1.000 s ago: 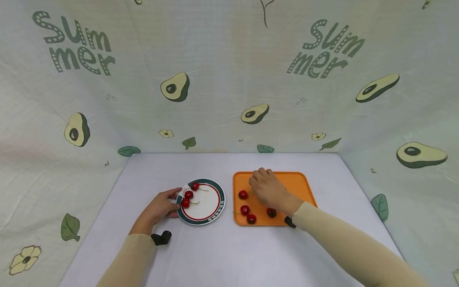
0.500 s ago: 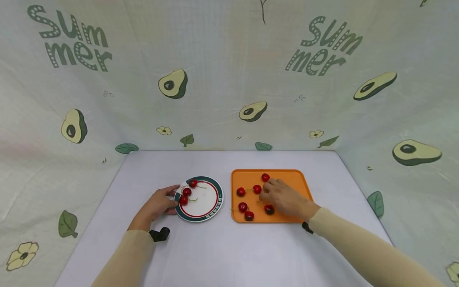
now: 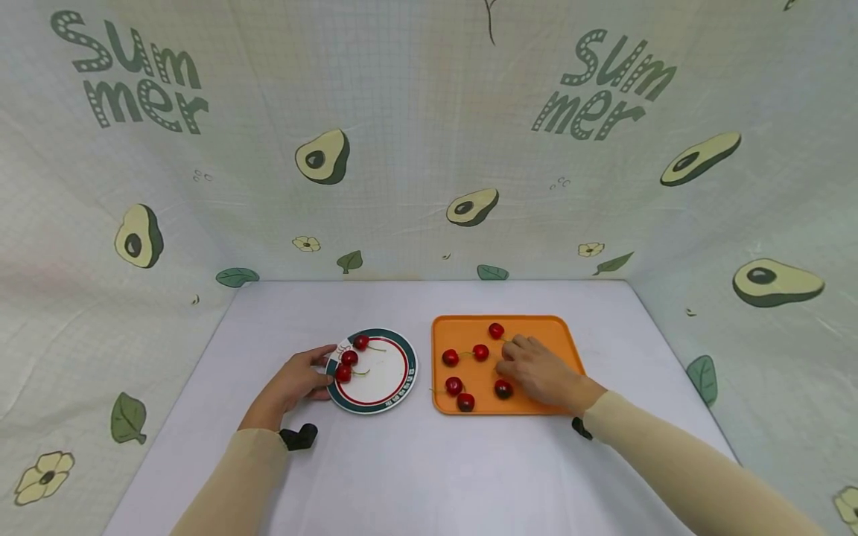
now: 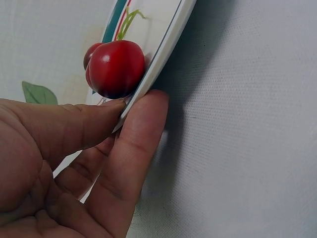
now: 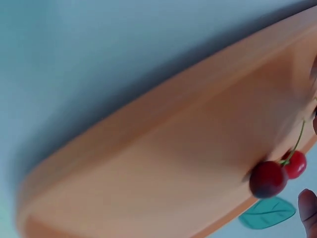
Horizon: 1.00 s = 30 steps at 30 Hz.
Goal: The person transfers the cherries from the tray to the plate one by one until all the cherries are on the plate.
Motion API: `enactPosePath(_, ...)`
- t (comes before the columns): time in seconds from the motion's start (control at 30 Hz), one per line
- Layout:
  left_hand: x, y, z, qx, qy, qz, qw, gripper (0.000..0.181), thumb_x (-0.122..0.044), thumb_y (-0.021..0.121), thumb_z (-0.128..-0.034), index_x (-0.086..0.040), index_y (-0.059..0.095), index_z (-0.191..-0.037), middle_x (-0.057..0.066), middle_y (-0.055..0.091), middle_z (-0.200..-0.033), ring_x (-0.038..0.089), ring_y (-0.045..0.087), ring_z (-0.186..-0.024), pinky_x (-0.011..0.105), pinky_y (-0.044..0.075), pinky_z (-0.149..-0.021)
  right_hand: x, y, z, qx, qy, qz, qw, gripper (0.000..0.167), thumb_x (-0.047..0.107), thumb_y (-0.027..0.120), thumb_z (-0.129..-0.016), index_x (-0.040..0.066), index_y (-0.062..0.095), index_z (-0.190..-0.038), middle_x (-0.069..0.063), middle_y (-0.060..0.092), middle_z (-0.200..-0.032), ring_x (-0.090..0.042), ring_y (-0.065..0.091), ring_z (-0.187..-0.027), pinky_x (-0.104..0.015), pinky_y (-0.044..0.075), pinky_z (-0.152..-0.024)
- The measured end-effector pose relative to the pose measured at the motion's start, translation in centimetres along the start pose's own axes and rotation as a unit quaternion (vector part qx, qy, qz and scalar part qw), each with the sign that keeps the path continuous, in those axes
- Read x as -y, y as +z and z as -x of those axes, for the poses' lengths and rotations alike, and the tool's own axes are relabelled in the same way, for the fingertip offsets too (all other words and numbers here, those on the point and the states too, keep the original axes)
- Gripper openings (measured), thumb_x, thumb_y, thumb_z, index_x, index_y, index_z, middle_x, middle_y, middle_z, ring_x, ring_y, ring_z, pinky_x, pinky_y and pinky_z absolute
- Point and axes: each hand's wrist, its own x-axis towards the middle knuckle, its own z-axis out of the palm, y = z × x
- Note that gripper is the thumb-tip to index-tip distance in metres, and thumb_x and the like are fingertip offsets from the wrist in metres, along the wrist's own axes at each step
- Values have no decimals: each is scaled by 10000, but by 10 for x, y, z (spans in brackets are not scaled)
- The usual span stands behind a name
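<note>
My left hand point(image 3: 298, 381) pinches the left rim of a white plate point(image 3: 385, 372) with a green band and a thin red ring. In the left wrist view the thumb lies over the rim and a finger beneath it. Three stemmed cherries point(image 3: 349, 358) sit at the plate's left side. My right hand point(image 3: 543, 374) is over the right part of an orange tray point(image 3: 462, 327), fingers loosely bent, no cherry visible in them. Its nearest cherries are a dark one point(image 3: 503, 388) and one at the back point(image 3: 496, 330). The right wrist view shows only a fingertip point(image 5: 308, 210).
More cherries lie on the tray's left half, among them a pair near its front corner point(image 3: 453, 385). A white cloth-covered table point(image 3: 422, 476) lies under everything. A printed curtain point(image 3: 402, 149) with avocados stands behind and at the sides.
My right hand has drawn back to the right from the tray's back, uncovering two cherries there. The left hand stays on the plate. The head view has shifted slightly.
</note>
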Motion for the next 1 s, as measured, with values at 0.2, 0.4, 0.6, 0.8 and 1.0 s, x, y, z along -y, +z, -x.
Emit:
enactPosePath(0.2, -2, -2, -1, -8, 15, -15, 10000, 776, 93, 654, -925, -91, 388, -1630, 277, 433, -1465, 183, 682, -803, 327, 653, -724, -8, 2, 13, -57, 298, -194, 9994, 128, 156, 704, -1006, 159, 756, -1123, -37, 565, -1050, -240, 465, -982, -383, 462, -862)
enactPosePath(0.4, -2, -2, -1, -33, -7, -71, 10000, 772, 89, 657, -929, -92, 388, -1631, 276, 443, -1461, 188, 681, -812, 324, 651, -723, -10, 7, 20, -170, 276, -154, 9994, 100, 176, 727, -994, 168, 745, -1092, -30, 576, -1072, -241, 474, -1002, -387, 477, -878)
enactPosePath(0.6, -1, -1, 1, -37, -84, -79, 9999, 770, 84, 660, -929, -96, 393, -1629, 279, 441, -1480, 195, 679, -814, 322, 648, -718, -8, 12, 21, -242, 217, -218, 9992, 95, 132, 713, -990, 174, 739, -1072, -22, 578, -1053, -245, 486, -1023, -409, 489, -906)
enactPosePath(0.8, -1, 0, 0, -60, -94, -77, 9999, 770, 76, 669, -928, -111, 404, -1626, 274, 449, -1476, 201, 676, -817, 318, 646, -722, -7, 14, 20, -409, 99, -101, 9991, 38, 164, 725, -987, 168, 738, -1022, -5, 573, -1013, -232, 483, -1007, -383, 476, -876)
enactPosePath(1.0, 1, 0, -1, -54, -98, -38, 9999, 772, 76, 671, -925, -112, 406, -1625, 272, 447, -1482, 205, 679, -817, 323, 648, -728, -5, 11, 21, -563, 169, -157, 9981, 74, 221, 756, -979, 172, 703, -966, 17, 542, -962, -210, 479, -961, -356, 454, -830)
